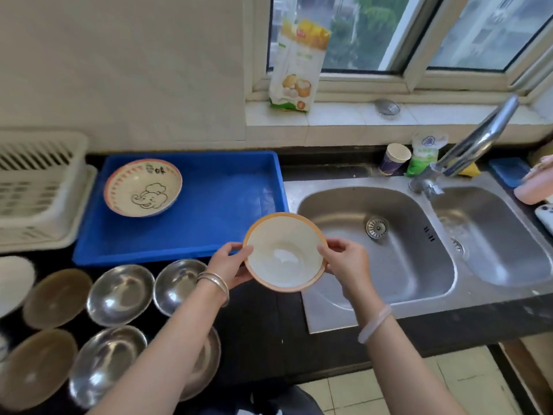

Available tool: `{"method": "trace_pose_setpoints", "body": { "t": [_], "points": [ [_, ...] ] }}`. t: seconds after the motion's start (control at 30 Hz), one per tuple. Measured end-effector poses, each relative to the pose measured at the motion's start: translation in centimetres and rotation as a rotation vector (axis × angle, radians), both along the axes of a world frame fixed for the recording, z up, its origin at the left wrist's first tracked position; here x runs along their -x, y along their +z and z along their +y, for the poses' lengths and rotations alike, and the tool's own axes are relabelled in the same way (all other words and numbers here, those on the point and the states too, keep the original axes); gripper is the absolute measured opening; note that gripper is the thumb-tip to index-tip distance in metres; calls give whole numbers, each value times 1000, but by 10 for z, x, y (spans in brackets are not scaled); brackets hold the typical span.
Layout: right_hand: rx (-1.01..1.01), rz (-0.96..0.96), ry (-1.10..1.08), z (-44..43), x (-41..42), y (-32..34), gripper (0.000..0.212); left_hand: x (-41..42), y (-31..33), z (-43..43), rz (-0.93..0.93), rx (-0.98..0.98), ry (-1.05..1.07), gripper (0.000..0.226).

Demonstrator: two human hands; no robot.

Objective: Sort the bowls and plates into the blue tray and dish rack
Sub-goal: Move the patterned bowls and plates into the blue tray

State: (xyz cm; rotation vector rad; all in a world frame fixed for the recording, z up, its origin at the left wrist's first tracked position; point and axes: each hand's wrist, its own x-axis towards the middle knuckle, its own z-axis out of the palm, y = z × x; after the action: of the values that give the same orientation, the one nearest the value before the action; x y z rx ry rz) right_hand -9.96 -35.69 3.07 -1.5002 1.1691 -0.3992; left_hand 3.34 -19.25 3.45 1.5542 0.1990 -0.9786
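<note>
I hold a white bowl with an orange rim in both hands, above the counter's edge between the blue tray and the sink. My left hand grips its left rim and my right hand grips its right rim. The blue tray lies on the dark counter and holds one patterned bowl with an elephant drawing at its left. A white dish rack stands left of the tray. Several steel bowls and brown plates sit on the counter at the lower left.
A double steel sink with a tap lies to the right. A paper cup and a green packet stand behind it. A flour bag leans on the window sill. A white dish shows at the left edge.
</note>
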Motion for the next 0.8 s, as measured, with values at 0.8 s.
{"method": "trace_pose_setpoints", "body": {
  "t": [0.8],
  "points": [
    [51, 43, 398, 95, -343, -17, 15, -250, -24, 110, -184, 84, 584, 38]
  ]
}}
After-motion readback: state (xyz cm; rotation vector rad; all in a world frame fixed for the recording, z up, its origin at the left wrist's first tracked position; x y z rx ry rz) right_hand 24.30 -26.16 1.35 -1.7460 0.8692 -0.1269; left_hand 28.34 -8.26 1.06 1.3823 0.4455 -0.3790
